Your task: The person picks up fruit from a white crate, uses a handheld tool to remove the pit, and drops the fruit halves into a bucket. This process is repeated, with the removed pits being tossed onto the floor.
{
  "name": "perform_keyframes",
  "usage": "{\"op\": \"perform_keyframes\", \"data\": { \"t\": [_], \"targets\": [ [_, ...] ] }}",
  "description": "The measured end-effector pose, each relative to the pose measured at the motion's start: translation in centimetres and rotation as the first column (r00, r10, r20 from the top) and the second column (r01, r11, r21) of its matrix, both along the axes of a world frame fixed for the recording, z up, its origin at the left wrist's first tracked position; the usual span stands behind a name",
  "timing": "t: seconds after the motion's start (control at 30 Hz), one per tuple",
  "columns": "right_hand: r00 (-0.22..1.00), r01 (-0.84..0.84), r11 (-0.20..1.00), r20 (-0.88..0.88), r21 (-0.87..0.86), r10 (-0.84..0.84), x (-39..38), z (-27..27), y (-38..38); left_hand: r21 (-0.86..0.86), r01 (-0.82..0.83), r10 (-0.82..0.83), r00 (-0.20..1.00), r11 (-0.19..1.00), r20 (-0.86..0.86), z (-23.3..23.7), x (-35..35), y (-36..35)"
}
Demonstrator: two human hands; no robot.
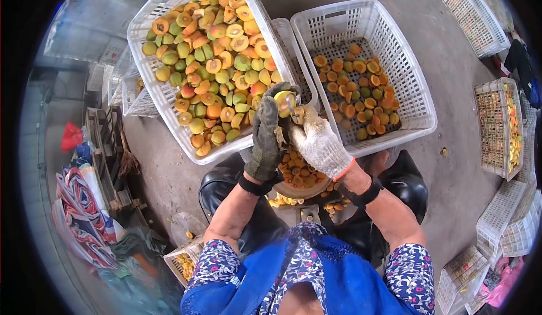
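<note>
My left hand [265, 128], in a dark grey-green glove, is closed around a yellow peach half [285, 103]. My right hand [323, 145], in a white knit glove with an orange cuff, grips a small pitting tool [293, 117] with a curved metal end. The metal end is at the lower side of the fruit; its handle is mostly covered by my fingers. Under both hands, between my knees, a round container [302, 191] holds small orange-brown pieces that look like pits. To the upper left, a tilted white crate [148, 89] is heaped with halved peaches [217, 66].
Right of the heaped crate stands another white crate [398, 41] with cut halves on its floor. More crates [495, 131] line the right side. A wooden pallet [110, 157] and striped sacks [82, 202] lie at left. Orange pieces [337, 206] lie below the round container.
</note>
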State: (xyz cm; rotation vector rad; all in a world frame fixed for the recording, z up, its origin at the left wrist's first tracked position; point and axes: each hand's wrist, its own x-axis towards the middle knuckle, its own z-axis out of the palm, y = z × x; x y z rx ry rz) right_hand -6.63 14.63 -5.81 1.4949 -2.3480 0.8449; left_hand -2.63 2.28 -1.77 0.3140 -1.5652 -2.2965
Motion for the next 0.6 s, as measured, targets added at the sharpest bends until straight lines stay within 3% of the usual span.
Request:
{"op": "perform_keyframes", "data": {
  "t": [0.13, 0.17, 0.2, 0.23, 0.27, 0.3, 0.33, 0.4, 0.43, 0.47, 0.5, 0.53, 0.57, 0.6],
  "targets": [
    [0.986, -0.048, 0.997, 0.165, 0.066, 0.036, 0.3, 0.0, -0.3, -0.104, -0.022, 0.023, 1.0, 0.994, 0.001, -0.8, 0.2, 0.0],
    [0.953, -0.077, 0.995, 0.298, 0.057, 0.057, 0.1, -0.1, -0.3, -0.102, -0.022, 0.022, 1.0, 0.995, 0.004, -0.8, 0.2, -0.2],
    [0.902, -0.106, 0.993, 0.425, 0.045, 0.077, 0.1, -0.1, -0.3, 0.036, 0.055, -0.056, 0.998, 0.998, 0.033, -0.6, 0.4, -0.5],
    [0.902, -0.109, 0.993, 0.425, 0.046, 0.08, 0.2, 0.0, -0.2, 0.175, 0.126, -0.136, 0.99, 0.976, 0.047, -0.4, 0.3, -0.7],
    [0.966, -0.097, 0.988, 0.252, 0.122, 0.063, 0.5, 0.1, 0.0, 0.175, 0.123, -0.133, 0.99, 0.977, 0.046, -0.1, 0.1, -0.9],
    [0.996, -0.068, 0.979, 0.074, 0.192, 0.055, 0.8, 0.1, 0.0, 0.282, 0.101, -0.123, 0.99, 0.954, 0.061, 0.2, 0.0, -1.2],
    [0.995, -0.068, 0.98, 0.083, 0.189, 0.053, 0.8, -0.1, -0.2, 0.384, 0.078, -0.119, 0.989, 0.92, 0.083, 0.3, 0.0, -1.5],
    [0.993, -0.11, 0.994, -0.035, -0.014, 0.109, 0.4, -0.7, -0.5, 0.293, 0.07, -0.114, 0.984, 0.954, 0.134, -0.8, 0.1, -2.2],
    [0.993, -0.113, 0.993, -0.035, -0.014, 0.112, 0.2, 0.2, -0.5, 0.197, 0.067, -0.102, 0.979, 0.978, 0.174, -1.1, 0.1, -2.4],
    [0.762, -0.077, 0.995, 0.64, -0.056, 0.095, -0.1, 2.1, -0.5, 0.187, -0.059, 0.014, 0.972, 0.981, 0.234, -1.0, 0.0, -1.8],
    [0.137, -0.024, 0.998, 0.988, -0.062, 0.064, -0.4, 3.9, -0.5, 0.186, -0.065, 0.019, 0.971, 0.98, 0.238, -1.5, 0.1, -1.8],
    [-0.148, -0.091, 0.995, 0.989, -0.028, 0.014, -0.9, 4.9, -0.3, 0.155, 0.011, -0.029, 0.992, 0.988, 0.119, -1.7, 0.1, -2.0],
    [-0.151, -0.099, 0.995, 0.988, -0.035, 0.019, -0.8, 4.6, -0.3, 0.111, 0.082, -0.083, 0.997, 0.99, 0.001, -1.8, 0.1, -2.2],
    [-0.238, -0.099, 0.992, 0.97, -0.083, 0.058, -0.6, 4.3, -0.3, 0.151, 0.14, -0.133, 0.99, 0.979, -0.053, -1.8, 0.2, -2.2]
  ]
}}
